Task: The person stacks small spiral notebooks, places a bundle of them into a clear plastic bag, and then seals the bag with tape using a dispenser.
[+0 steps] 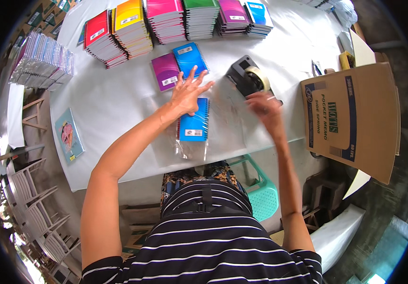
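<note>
Notebooks and wrapping film on a desk [104, 104] with a smooth, pale, glossy covering. Near the middle of the near edge lies a blue notebook [195, 122], rectangular and coil-bound along its right side, within a clear, wrinkled film sleeve [192, 152] that extends toward that edge. The left hand [188, 94] has a wide grip, fingers fanned, its thumb resting on this notebook. Farther in, a purple notebook [162, 71] and a second blue notebook [190, 57] lie side by side, touching. The right hand [265, 108], blurred, is at the near end of a black tape dispenser [242, 71] bearing a pale, ring-shaped tape roll [260, 78]; whether its grip is narrow or holding tape cannot be told.

Along the far edge stand notebook stacks [166, 21] with red, yellow, pink, green, purple and blue covers. At the far left corner is a shiny, film-wrapped pile [43, 61]; by the left edge, a teal notebook [69, 135] with a pink figure. Beside the right edge, a brown cardboard carton [374, 113] shows dark-blue bands and green and blue lettering. Small white labels with barcodes mark the covers of the blue and purple notebooks.
</note>
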